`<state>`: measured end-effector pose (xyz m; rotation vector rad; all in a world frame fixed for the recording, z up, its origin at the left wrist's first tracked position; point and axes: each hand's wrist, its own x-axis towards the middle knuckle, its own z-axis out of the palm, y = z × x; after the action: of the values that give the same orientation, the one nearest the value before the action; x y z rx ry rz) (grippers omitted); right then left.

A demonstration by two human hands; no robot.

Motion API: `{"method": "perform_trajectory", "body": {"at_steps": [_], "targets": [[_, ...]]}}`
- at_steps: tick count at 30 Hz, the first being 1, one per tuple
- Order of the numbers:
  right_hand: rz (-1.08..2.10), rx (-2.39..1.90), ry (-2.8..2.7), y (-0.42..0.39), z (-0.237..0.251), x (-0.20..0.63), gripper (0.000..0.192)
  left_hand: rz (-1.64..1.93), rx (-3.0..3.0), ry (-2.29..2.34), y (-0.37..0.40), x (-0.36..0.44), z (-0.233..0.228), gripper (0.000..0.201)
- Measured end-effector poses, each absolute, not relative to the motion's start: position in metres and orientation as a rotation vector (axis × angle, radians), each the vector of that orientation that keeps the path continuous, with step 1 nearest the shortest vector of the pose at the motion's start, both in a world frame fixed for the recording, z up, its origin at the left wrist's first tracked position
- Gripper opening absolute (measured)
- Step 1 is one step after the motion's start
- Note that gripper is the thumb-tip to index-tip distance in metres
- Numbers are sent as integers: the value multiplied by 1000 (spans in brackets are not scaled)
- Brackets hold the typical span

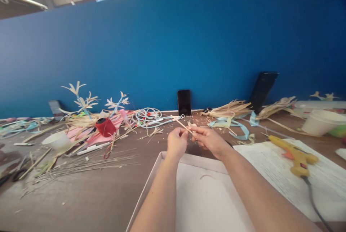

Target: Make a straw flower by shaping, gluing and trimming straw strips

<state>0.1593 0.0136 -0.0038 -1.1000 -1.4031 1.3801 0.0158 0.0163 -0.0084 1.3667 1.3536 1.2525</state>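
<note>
Above the far edge of a shallow white box (205,196), my two hands meet over the table. A thin, pale stick-like strip (178,121) slants up and left from between my fingers. My left hand (177,141) is closed, its thumb and fingertips pinched at the strip's lower part. From the other side, my right hand (211,140) pinches the same strip near its lower end. Its exact material is too small to tell. Little pale scraps lie scattered on the table just beyond my hands.
A yellow glue gun (298,156) lies on a printed sheet (259,160) at right. A phone (184,102) leans on the blue partition (173,44). Left are a red thread spool (106,127), a white cup (56,141) and thin wires (89,165). Dried husks (229,110) lie behind.
</note>
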Motion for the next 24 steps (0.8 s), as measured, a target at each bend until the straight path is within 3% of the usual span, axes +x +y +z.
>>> {"method": "perform_trajectory", "body": {"at_steps": [4,6,9,12,16,18,21,24], "targets": [[883,-1329,-1369,21,-5,166,38,1263,1291,1463,18,13,-8,13],[984,-1313,-1205,21,-3,169,52,1260,1163,1449,19,14,-6,12],[1376,-1107,-1131,17,2,167,65,1264,1046,1389,19,15,-4,12],[1607,-1018,-1214,11,3,158,60,1269,1083,1356,19,16,-5,11],[1610,-1015,-1285,11,-3,147,52,1279,1177,1383,21,15,-13,11],[1480,-1085,-1348,15,-8,145,45,1279,1251,1444,23,15,-18,12],[1044,-1250,-1516,23,-15,149,35,1261,1327,1547,26,16,-22,13],[713,-1445,-1419,33,-21,164,38,1244,1320,1533,21,15,-14,12]]}}
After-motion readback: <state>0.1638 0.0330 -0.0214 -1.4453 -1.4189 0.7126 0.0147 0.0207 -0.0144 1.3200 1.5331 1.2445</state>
